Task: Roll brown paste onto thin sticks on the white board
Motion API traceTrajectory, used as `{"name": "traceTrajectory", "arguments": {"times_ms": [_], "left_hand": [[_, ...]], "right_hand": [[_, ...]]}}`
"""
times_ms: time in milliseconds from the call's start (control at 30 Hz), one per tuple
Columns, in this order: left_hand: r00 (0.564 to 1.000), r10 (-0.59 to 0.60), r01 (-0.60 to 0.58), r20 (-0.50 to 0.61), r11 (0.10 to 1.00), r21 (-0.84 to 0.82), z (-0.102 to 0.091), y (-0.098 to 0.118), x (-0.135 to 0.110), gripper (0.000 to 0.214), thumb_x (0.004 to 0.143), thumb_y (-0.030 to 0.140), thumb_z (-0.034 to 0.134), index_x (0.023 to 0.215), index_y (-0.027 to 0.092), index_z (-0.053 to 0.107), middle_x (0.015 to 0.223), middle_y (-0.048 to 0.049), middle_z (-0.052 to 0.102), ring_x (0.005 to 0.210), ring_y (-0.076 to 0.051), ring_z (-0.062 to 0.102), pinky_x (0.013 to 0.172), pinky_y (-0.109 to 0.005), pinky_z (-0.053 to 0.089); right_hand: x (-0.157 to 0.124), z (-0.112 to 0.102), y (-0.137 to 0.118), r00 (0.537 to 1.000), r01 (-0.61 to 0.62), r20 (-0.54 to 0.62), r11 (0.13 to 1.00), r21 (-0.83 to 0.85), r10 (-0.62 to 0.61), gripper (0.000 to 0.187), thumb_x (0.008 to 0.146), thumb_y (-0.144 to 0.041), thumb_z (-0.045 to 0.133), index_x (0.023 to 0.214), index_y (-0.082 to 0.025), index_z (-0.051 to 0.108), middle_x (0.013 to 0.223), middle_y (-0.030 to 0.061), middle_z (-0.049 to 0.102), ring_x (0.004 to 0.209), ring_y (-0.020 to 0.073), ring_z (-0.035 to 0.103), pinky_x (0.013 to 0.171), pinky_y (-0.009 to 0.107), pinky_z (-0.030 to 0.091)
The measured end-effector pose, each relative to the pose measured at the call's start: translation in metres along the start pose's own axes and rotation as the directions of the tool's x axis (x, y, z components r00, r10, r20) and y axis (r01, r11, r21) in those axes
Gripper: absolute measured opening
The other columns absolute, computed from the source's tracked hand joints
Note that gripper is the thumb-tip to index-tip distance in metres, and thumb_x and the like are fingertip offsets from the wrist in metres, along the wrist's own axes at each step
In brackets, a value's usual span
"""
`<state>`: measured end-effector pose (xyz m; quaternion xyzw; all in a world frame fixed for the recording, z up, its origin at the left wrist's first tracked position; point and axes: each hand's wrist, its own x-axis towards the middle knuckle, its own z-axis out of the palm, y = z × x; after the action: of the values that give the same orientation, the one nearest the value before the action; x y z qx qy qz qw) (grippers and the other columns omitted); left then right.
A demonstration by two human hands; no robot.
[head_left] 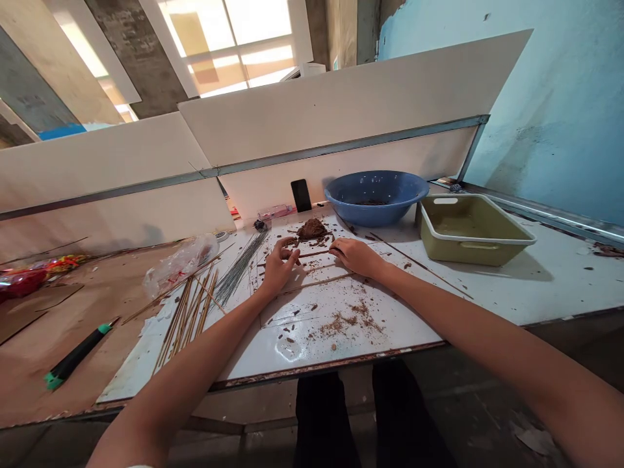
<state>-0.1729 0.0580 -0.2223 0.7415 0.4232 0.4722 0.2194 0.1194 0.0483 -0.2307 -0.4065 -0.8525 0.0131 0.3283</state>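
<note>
A white tabletop [497, 296] stretches beneath a low mound of brown, clay-like paste [312, 229], with crumbs scattered toward its near side. To the mound's right, farthest out, sits an olive plastic tub [455, 255] with a white rim; between the two, slightly beyond the mound, stands a blue basin [373, 216]. Left of the mound and nearer the person lie thin wooden sticks [182, 312], and between them and the mound a sheaf of fine wires [241, 266]. Just in front of the mound, the right hand [359, 257] closes its fingertips on the right end of a slim reddish-brown stick [316, 254]. The left hand [279, 268], fingers curled, is at its left end; whether it grips cannot be told. Behind the mound, a black phone [301, 195] leans upright.
</note>
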Motion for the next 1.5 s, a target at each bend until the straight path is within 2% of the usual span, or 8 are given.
{"name": "traceTrajectory", "arguments": {"times_ms": [167, 333, 500, 633, 1100, 1233, 1367, 1500], "left_hand": [[0.999, 0.011, -0.01, -0.04, 1.0, 0.024, -0.0001, -0.002, 0.0001, 0.058, 0.093, 0.042, 0.08, 0.145, 0.027, 0.059, 0.094, -0.0014, 0.085, 0.09, -0.025, 0.08, 0.09, -0.039, 0.057], [1.0, -0.009, 0.009, -0.008, 1.0, 0.022, -0.0006, 0.0004, -0.0012, 0.045, 0.102, 0.047, 0.069, 0.141, 0.025, 0.061, 0.079, 0.0011, 0.08, 0.078, -0.024, 0.078, 0.086, -0.04, 0.057], [0.999, 0.018, -0.017, -0.035, 0.999, 0.032, -0.0011, 0.0028, -0.0011, 0.041, 0.095, 0.042, 0.077, 0.131, 0.026, 0.066, 0.097, -0.0037, 0.086, 0.094, -0.026, 0.081, 0.093, -0.041, 0.058], [1.0, 0.003, -0.002, -0.009, 0.999, 0.046, -0.0016, 0.0016, -0.0011, 0.034, 0.101, 0.046, 0.069, 0.128, 0.026, 0.068, 0.083, -0.0005, 0.082, 0.085, -0.025, 0.08, 0.092, -0.041, 0.057], [0.999, 0.007, -0.005, -0.048, 1.0, 0.03, -0.0007, 0.0001, 0.0002, 0.034, 0.099, 0.038, 0.072, 0.129, 0.027, 0.064, 0.095, -0.002, 0.084, 0.094, -0.025, 0.081, 0.094, -0.04, 0.057], [1.0, 0.013, -0.011, -0.028, 0.999, 0.04, -0.0014, 0.0011, -0.0003, 0.028, 0.106, 0.045, 0.064, 0.126, 0.026, 0.065, 0.079, 0.0009, 0.078, 0.083, -0.025, 0.078, 0.089, -0.04, 0.056], [0.999, 0.014, -0.013, -0.045, 1.0, 0.018, -0.0017, 0.0014, -0.0005, 0.031, 0.101, 0.04, 0.069, 0.128, 0.026, 0.062, 0.093, -0.002, 0.083, 0.095, -0.025, 0.081, 0.092, -0.039, 0.056], [0.999, 0.002, -0.001, -0.048, 1.0, 0.018, -0.0008, 0.0001, -0.0001, 0.029, 0.104, 0.042, 0.066, 0.127, 0.026, 0.063, 0.083, 0.0003, 0.078, 0.087, -0.024, 0.079, 0.089, -0.039, 0.056]], "right_hand": [[0.0002, -0.0014, -0.0004, 1.0, 0.004, -0.005, 1.0, 0.005, -0.004, 0.011, 0.11, -0.019, 0.067, 0.114, -0.022, 0.077, 0.114, 0.0129, 0.082, 0.106, 0.0299, 0.076, 0.097, 0.041, 0.058], [-0.0001, -0.0026, -0.0007, 1.0, 0.015, 0.005, 1.0, 0.013, -0.015, 0.014, 0.112, -0.021, 0.064, 0.108, -0.022, 0.078, 0.11, 0.0135, 0.084, 0.106, 0.0312, 0.077, 0.099, 0.043, 0.057], [-0.0001, -0.0014, 0.0009, 1.0, -0.002, -0.032, 1.0, 0.008, 0.002, 0.009, 0.109, -0.02, 0.068, 0.113, -0.021, 0.076, 0.113, 0.0127, 0.082, 0.107, 0.0307, 0.075, 0.099, 0.042, 0.057], [-0.0009, -0.0023, 0.0, 1.0, 0.004, -0.016, 1.0, 0.012, -0.004, 0.016, 0.114, -0.022, 0.06, 0.112, -0.02, 0.075, 0.111, 0.0137, 0.082, 0.105, 0.0303, 0.076, 0.1, 0.042, 0.056], [-0.0012, -0.0036, -0.0014, 1.0, -0.016, -0.014, 1.0, 0.002, 0.016, 0.012, 0.112, -0.024, 0.064, 0.115, -0.022, 0.076, 0.115, 0.0127, 0.082, 0.108, 0.0299, 0.075, 0.1, 0.04, 0.057], [-0.0013, -0.0054, -0.0032, 1.0, -0.017, 0.004, 1.0, 0.008, 0.017, 0.018, 0.115, -0.025, 0.058, 0.114, -0.022, 0.076, 0.113, 0.0135, 0.082, 0.106, 0.0302, 0.076, 0.098, 0.04, 0.056], [-0.001, -0.005, -0.0031, 1.0, -0.013, -0.003, 1.0, 0.014, 0.013, 0.014, 0.113, -0.023, 0.062, 0.116, -0.021, 0.075, 0.115, 0.0135, 0.082, 0.107, 0.0306, 0.075, 0.097, 0.04, 0.057], [-0.001, -0.0038, -0.0025, 1.0, -0.014, -0.014, 1.0, 0.007, 0.014, 0.016, 0.114, -0.024, 0.06, 0.113, -0.022, 0.075, 0.112, 0.0127, 0.081, 0.105, 0.0301, 0.075, 0.097, 0.04, 0.057]]}}
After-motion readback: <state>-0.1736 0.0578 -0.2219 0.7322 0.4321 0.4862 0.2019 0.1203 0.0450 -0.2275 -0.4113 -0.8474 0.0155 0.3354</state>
